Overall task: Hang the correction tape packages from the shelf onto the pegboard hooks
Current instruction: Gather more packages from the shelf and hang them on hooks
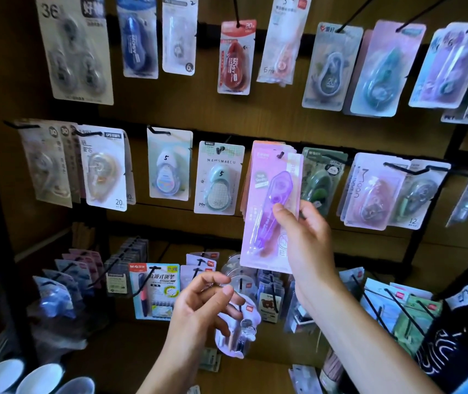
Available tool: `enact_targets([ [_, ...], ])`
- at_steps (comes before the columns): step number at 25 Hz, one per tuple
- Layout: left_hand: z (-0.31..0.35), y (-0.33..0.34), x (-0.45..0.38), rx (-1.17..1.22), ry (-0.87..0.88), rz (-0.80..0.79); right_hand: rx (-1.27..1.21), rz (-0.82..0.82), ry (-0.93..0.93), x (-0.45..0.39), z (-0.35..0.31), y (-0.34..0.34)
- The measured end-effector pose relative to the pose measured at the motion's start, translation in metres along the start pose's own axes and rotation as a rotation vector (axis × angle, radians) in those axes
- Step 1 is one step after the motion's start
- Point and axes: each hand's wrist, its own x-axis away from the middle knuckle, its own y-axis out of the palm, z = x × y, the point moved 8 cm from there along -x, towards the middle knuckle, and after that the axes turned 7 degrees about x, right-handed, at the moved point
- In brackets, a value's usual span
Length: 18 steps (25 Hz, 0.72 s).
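My right hand [302,237] grips a purple correction tape package [269,206] by its right edge, thumb on the front. The package's top hole sits on a black hook [279,154] in the middle row, in front of a stack of similar pink and purple packs. My left hand [201,305] hovers lower, fingers loosely curled and holding nothing, in front of a small white blister pack [238,334] hanging on a low hook.
Three rows of hooks carry correction tape packs: a red one [234,58] above, a mint one [218,177] to the left, a green one [319,180] to the right. White cups [36,379] stand at bottom left. A dark printed garment [460,331] is at right.
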Motion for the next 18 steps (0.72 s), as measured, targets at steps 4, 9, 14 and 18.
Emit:
enact_targets([
  [4,-0.001,-0.002,0.000,-0.009,-0.014,0.022,0.092,0.059,0.083,-0.027,0.013,0.001],
  [9,0.000,0.000,0.003,-0.018,-0.041,0.014,0.247,0.050,0.212,-0.057,0.017,0.009],
  [14,-0.022,-0.027,0.003,-0.166,-0.147,0.173,0.437,0.235,0.127,-0.025,0.058,-0.037],
  [18,-0.056,-0.069,0.009,-0.223,-0.168,0.401,0.228,0.424,0.121,0.081,0.156,-0.095],
])
